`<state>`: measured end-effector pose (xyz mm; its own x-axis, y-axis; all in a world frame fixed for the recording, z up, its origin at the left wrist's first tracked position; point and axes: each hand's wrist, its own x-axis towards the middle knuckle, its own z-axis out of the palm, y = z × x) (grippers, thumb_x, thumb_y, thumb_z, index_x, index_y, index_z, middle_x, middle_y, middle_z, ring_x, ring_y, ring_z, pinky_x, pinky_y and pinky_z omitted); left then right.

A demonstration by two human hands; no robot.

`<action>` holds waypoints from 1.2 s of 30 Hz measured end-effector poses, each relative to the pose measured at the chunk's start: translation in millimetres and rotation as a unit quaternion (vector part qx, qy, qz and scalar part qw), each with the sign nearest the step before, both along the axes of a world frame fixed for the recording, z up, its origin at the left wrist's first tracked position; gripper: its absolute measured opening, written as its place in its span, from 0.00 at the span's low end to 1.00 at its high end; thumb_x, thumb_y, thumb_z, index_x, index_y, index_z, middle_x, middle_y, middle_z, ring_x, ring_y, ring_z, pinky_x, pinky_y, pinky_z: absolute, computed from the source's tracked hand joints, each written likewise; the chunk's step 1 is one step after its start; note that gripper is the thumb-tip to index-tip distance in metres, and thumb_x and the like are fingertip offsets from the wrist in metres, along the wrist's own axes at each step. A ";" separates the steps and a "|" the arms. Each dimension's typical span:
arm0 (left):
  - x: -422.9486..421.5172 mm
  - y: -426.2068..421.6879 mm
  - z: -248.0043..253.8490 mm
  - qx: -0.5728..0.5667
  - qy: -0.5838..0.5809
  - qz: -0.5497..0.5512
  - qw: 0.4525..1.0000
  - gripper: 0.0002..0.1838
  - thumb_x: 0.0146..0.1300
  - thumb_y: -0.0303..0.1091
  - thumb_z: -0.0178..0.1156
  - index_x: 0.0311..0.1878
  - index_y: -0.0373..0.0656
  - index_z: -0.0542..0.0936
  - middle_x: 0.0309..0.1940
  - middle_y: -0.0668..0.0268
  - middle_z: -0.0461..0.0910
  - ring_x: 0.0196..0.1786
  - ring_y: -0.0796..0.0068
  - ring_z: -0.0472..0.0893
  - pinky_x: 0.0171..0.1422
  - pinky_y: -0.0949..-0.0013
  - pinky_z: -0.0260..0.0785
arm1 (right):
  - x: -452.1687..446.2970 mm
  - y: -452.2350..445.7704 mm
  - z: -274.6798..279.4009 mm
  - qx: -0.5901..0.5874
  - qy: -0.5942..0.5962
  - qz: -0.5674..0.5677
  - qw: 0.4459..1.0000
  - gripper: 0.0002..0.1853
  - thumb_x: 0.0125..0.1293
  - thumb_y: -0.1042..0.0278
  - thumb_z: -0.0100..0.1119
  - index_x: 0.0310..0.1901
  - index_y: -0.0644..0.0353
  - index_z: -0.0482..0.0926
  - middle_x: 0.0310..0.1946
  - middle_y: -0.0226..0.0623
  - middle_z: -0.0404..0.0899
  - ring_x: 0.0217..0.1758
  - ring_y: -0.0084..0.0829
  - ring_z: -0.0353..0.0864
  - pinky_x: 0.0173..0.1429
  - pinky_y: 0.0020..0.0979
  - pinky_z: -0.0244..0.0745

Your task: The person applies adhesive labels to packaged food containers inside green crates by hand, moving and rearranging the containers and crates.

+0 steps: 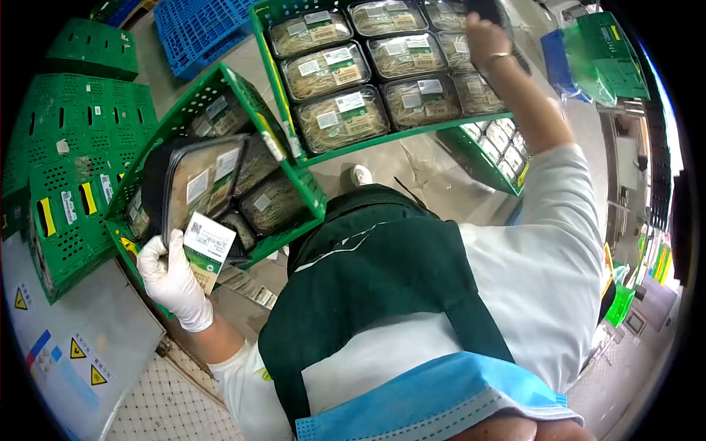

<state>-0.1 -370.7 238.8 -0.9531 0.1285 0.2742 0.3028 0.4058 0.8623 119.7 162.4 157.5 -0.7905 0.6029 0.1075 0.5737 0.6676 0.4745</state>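
Note:
My left hand (174, 281), in a white glove, is closed on the near edge of a black food tray (200, 184) with a clear lid, tilted on its side over a green crate (283, 220). A printed green-and-white label (209, 246) sticks out by the fingers; whether it is attached to the tray cannot be made out. More food trays (276, 202) lie inside that crate. My bare right hand (489, 42) reaches to the far right of a larger green crate (397, 137), its fingers curled on a dark tray (487, 10), blurred and partly cut off. Rows of lidded noodle-like food trays (342, 117) fill this crate.
Green crates (81, 147) are stacked at the left, with blue crates (200, 33) behind. Another green crate of packs (489, 154) sits lower, under the large one. Blue and green crates (599, 55) stand at the right. Tiled floor (412, 158) shows between.

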 end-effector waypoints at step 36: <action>-7.7 171.8 -34.4 0.049 -0.376 -0.238 0.894 0.15 0.57 0.41 0.55 0.23 0.38 0.75 0.18 0.71 0.70 0.24 0.82 0.69 0.30 0.78 0.61 | 54.7 -75.1 -22.8 -0.340 0.023 0.281 0.897 0.29 0.39 0.59 0.64 0.47 0.55 0.69 0.40 0.36 0.69 0.46 0.38 0.66 0.47 0.32 0.66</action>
<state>-7.8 -198.9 204.4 -0.7160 0.5794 -0.3894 -0.2603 0.2960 0.9191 174.5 87.3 134.7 -0.9944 0.0484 -0.0937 0.0636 0.9839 -0.1667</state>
